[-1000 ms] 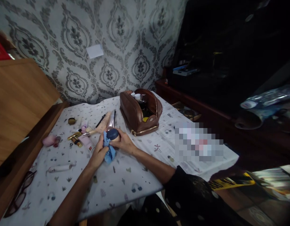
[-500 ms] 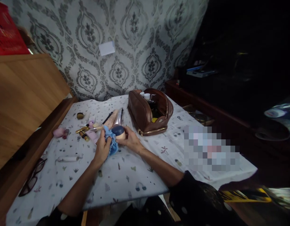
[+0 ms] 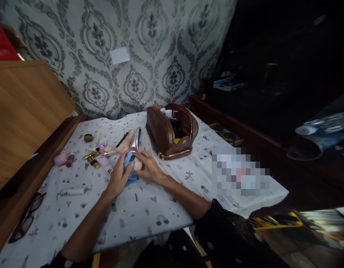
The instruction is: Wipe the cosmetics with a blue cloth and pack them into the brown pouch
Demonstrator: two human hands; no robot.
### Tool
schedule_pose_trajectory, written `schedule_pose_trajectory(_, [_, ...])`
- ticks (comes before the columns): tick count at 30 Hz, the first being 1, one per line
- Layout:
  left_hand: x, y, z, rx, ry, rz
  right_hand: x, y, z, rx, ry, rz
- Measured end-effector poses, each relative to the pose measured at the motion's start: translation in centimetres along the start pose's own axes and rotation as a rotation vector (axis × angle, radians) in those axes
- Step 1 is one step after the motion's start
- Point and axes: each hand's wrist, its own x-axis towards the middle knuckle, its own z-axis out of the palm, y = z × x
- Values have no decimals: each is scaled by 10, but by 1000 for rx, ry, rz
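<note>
"Container (image 3: 139, 164) between the hands: which one is nearer?"

"Both touch it. The right hand (image 3: 151, 167) curls around its pale side, and the left hand (image 3: 118, 175) presses a blue cloth (image 3: 130, 181) against its dark end."

"And its long axis?"

"It seems to slant crosswise, dark end towards the left hand, but fingers hide too much to be sure."

"What's around them?"

"A patterned wall (image 3: 152, 70) well beyond the hands, then the table (image 3: 144, 204) beneath them, covered in a small print. The brown bag (image 3: 162, 130) stands just past the right hand, unzipped."

"Anything smaller?"

"Glasses (image 3: 26, 225) rest well out to the left of the left hand. A silvery tube (image 3: 135, 140) lies just beyond the fingertips, and a small pink thing (image 3: 61, 159) sits farther off, left of the hands."
</note>
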Motion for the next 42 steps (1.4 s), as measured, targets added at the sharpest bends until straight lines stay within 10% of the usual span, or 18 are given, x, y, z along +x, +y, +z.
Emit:
schedule_pose_trajectory(15, [3, -8, -2, -109, 3, -71, 3, 14, -3, 241, -103, 165])
schedule_pose_trajectory(32, [3, -7, -5, 27, -93, 95, 2, 3, -12, 61, -123, 107])
schedule_pose_trajectory(42, [4, -13, -1, -51, -80, -57, -3, -1, 1, -240, -26, -74])
